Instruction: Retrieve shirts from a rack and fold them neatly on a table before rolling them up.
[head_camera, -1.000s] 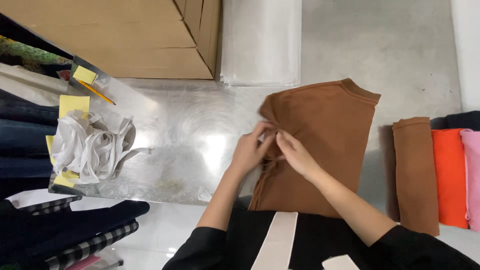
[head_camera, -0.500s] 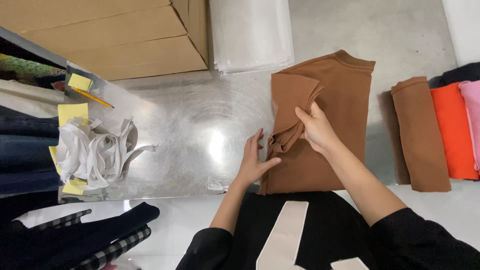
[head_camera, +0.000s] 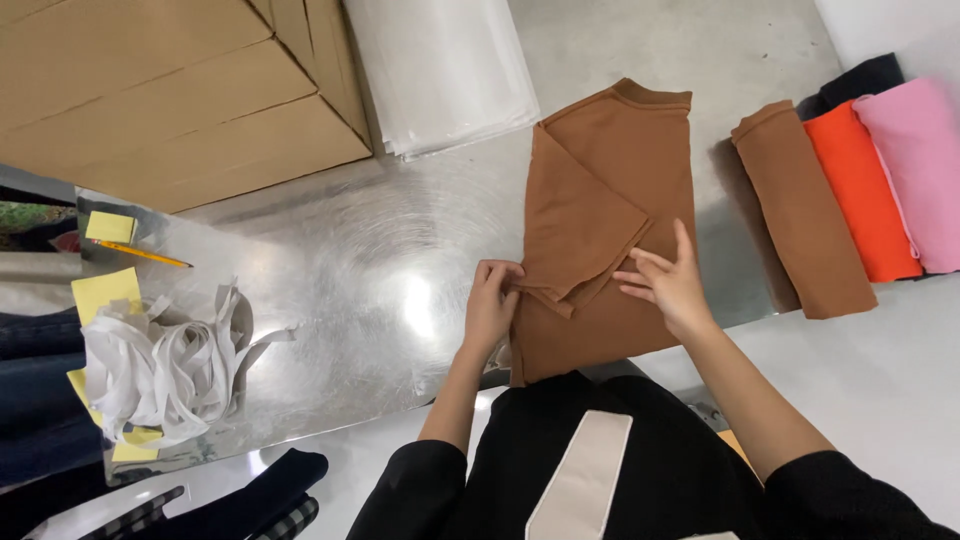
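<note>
A brown shirt (head_camera: 640, 160) lies on the shiny metal table (head_camera: 340, 260), its left side and sleeve folded over onto the body. My left hand (head_camera: 490, 305) pinches the shirt's left edge near the sleeve cuff. Flat on the cloth to the right of the folded sleeve rests my right hand (head_camera: 670, 285), fingers spread.
Folded garments lie at the right: brown (head_camera: 805, 215), orange (head_camera: 860, 190), pink (head_camera: 915, 165) and a dark one behind. A stack of clear plastic bags (head_camera: 440, 65) and cardboard boxes (head_camera: 170, 90) sit at the back. White strips (head_camera: 160, 365), yellow notes and a pencil (head_camera: 140, 253) lie left.
The sleeve and left side have been folded flat across the shirt. My right hand moved from the raised sleeve to the right and lies flat; my left hand shifted to the folded edge.
</note>
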